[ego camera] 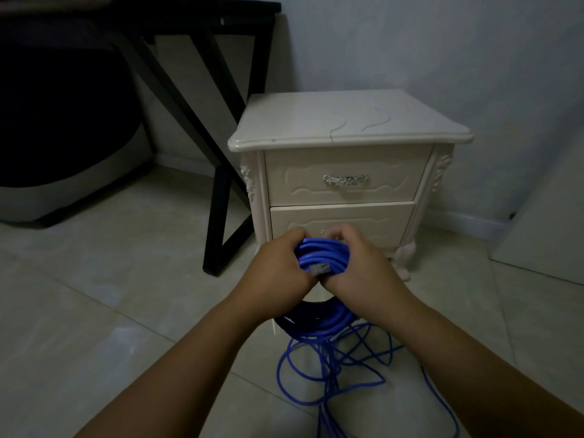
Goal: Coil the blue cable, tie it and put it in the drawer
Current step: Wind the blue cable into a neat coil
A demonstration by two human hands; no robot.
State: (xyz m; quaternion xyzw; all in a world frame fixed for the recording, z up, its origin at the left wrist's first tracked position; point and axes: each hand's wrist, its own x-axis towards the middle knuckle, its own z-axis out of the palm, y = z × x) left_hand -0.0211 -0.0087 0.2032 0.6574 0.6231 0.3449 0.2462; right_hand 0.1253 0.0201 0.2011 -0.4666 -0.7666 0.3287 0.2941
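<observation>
A thick coil of blue cable [319, 252] is held upright between both hands in front of the cream nightstand [341, 121]. My left hand [278, 270] grips the coil's left side; my right hand [363, 267] grips its right side, fingers curled over the top. A clear plug [319, 268] sticks out at the front of the coil. The coil's lower part [316, 322] hangs below my hands, and loose loops of the cable [335, 374] trail across the tiled floor. Both drawers are closed: the upper drawer [344, 177] with a silver handle, the lower drawer [341, 221] partly behind my hands.
A black-framed table [218, 184] stands left of the nightstand, with a dark and grey object [63, 137] under it. A pale panel [546, 229] leans at the right wall. Beige floor tiles [110, 295] spread around me.
</observation>
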